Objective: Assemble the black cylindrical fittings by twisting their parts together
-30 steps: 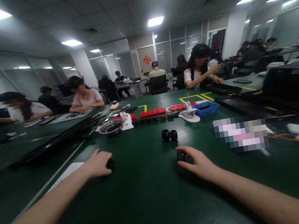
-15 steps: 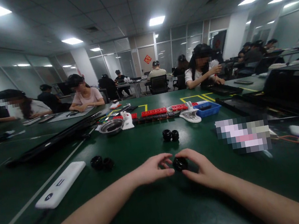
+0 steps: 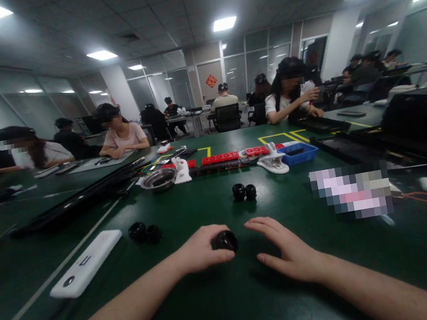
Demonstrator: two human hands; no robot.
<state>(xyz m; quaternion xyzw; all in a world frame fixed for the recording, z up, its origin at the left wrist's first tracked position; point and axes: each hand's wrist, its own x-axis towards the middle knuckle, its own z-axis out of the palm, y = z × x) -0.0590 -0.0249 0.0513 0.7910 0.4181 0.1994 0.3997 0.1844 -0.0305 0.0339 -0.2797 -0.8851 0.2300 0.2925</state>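
My left hand (image 3: 206, 248) is wrapped round a black ring-shaped part (image 3: 227, 241) over the green table (image 3: 230, 310). To its right, my right hand (image 3: 286, 249) has its fingers apart and nothing between them. Beyond the hands, two black round parts (image 3: 244, 192) stand side by side. Another pair of black parts (image 3: 145, 232) is left of my left hand.
A white power strip (image 3: 87, 264) with a cable lies at the left. Farther back are a metal bowl (image 3: 158, 179), a white clip (image 3: 273, 161), red blocks (image 3: 220, 158) and a blue tray (image 3: 298, 155). Several people sit beyond.
The black part has passed from my right hand to my left hand and moved left. My right hand has let go and opened; the view has shifted slightly.
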